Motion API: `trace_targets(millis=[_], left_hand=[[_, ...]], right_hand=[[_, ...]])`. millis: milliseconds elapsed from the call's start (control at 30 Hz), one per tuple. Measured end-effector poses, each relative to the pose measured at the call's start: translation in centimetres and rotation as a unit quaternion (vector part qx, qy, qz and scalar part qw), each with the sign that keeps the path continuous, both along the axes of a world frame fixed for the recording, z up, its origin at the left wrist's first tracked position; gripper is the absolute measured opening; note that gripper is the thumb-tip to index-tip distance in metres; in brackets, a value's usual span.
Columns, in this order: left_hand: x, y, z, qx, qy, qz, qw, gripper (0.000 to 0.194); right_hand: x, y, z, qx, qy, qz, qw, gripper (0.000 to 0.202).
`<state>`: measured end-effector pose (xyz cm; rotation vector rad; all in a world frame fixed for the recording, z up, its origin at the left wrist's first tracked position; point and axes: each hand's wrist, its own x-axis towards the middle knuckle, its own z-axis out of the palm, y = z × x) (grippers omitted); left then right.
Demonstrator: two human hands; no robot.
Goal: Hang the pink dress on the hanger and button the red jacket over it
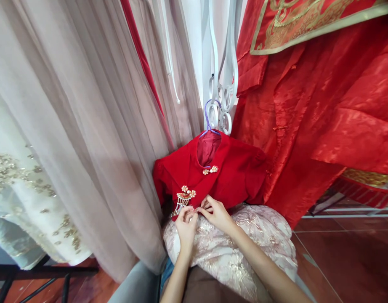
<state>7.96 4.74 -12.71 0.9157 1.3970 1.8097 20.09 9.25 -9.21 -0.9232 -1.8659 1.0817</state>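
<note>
A red velvet jacket hangs on a purple hanger in front of me. Flower-shaped ornaments sit at its collar, and a fan-shaped brooch with dangling beads is on its left front. My left hand pinches at the lower front edge, just below the brooch. Beside it, my right hand also has its fingers pinched together at the same spot. A small beaded piece shows between the fingertips, but its kind is too small to make out. Below the jacket spreads a pale brocade skirt with a shiny pattern.
Sheer pinkish-grey curtains fall at the left, beside a white gold-trimmed gown. Red satin garments hang at the right. A white scrolled metal stand rises behind the jacket. Black metal legs stand at lower left on the tiled floor.
</note>
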Motion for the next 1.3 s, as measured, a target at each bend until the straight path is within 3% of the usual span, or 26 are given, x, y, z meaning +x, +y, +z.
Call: trace_targets(millis=[133,300,567,800,1100,1300], left_hand=[[0.1,-0.1,0.2,0.001,-0.003,0.002,1.000,0.019],[0.4,0.0,0.1,0.006,-0.015,0.016,1.000,0.019],[0.1,0.0,0.1,-0.007,-0.014,-0.005,1.000,0.021],[-0.2,0.1,0.7,-0.028,-0.026,-0.039,0.999,0.024],[-1.8,0.6,0.6,-0.061,0.026,-0.112,0.991,0.022],[-1.8,0.5,0.8,-0.011,0.089,-0.117,0.989,0.015]], right_hand=[[0.4,-0.4,0.6,0.072,-0.086,0.032,0.993,0.017],[0.5,-0.4,0.3,0.100,-0.137,0.031,0.985,0.027],[0.0,0.1,-1.0,0.113,-0.070,0.011,0.991,0.025],[-0.3,0.3,-1.6,0.068,-0.003,-0.001,0.998,0.021],[-0.2,0.3,-1.7,0.081,-0.062,-0.032,0.994,0.019],[-0.1,0.4,-1.2,0.056,-0.022,-0.017,0.998,0.018]])
